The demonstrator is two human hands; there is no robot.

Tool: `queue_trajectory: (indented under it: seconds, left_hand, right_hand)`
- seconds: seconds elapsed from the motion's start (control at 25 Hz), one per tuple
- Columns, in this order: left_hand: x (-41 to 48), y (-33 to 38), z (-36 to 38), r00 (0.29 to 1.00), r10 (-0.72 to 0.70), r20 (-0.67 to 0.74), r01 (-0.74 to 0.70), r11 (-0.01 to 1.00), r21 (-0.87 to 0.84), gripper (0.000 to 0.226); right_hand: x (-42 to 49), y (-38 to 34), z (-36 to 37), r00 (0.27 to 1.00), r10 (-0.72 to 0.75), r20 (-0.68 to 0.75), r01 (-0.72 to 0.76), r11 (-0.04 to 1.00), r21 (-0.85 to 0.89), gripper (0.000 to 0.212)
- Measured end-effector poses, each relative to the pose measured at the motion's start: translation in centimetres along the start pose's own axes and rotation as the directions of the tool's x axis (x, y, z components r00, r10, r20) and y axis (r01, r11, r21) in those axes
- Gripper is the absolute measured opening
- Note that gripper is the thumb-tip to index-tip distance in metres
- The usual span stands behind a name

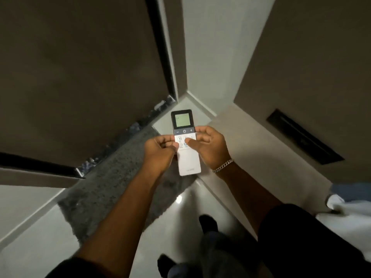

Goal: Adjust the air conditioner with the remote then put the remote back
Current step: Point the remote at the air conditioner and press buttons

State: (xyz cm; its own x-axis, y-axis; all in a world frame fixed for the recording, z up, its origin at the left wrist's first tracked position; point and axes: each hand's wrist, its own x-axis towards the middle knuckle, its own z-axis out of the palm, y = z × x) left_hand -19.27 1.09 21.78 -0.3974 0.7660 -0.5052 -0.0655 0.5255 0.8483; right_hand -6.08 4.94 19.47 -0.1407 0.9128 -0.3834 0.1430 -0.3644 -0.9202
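A slim white remote with a lit green screen at its top is held upright in front of me, over the floor. My left hand grips its left edge with curled fingers. Around the right edge, my right hand closes too, its thumb resting on the round buttons below the power key. A metal chain bracelet circles my right wrist. No air conditioner is in view.
A grey shaggy rug lies on the glossy pale floor beside a dark door with a black frame. A dark slot is set in the right wall. White and blue cloth sits at the right edge. My feet in dark socks stand below.
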Motion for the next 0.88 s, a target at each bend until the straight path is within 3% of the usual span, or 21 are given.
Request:
queue_trajectory:
  seconds: [0.24, 0.48, 0.64, 0.88]
  left_hand:
    - [-7.5, 14.0, -12.8, 0.949, 0.259, -0.179, -0.266, 0.964, -0.013, 0.015]
    - [-16.1, 26.6, -24.3, 0.787, 0.504, -0.355, -0.52, 0.852, 0.058, 0.016]
    - [-21.2, 33.1, -29.2, 0.668, 0.616, -0.418, -0.655, 0.753, 0.064, 0.013]
    - [-28.0, 40.2, -32.6, 0.501, 0.73, -0.465, -0.784, 0.611, 0.114, 0.013]
  right_hand:
    - [-4.5, -17.5, 8.5, 0.928, -0.262, 0.264, 0.257, 0.965, 0.055, 0.044]
    - [-11.0, -34.7, 16.1, 0.76, -0.493, 0.423, 0.472, 0.867, 0.163, 0.038]
    - [-15.4, -43.4, 19.5, 0.635, -0.627, 0.451, 0.576, 0.773, 0.265, 0.032]
    - [-21.1, -52.7, 21.4, 0.51, -0.757, 0.408, 0.648, 0.65, 0.397, 0.034]
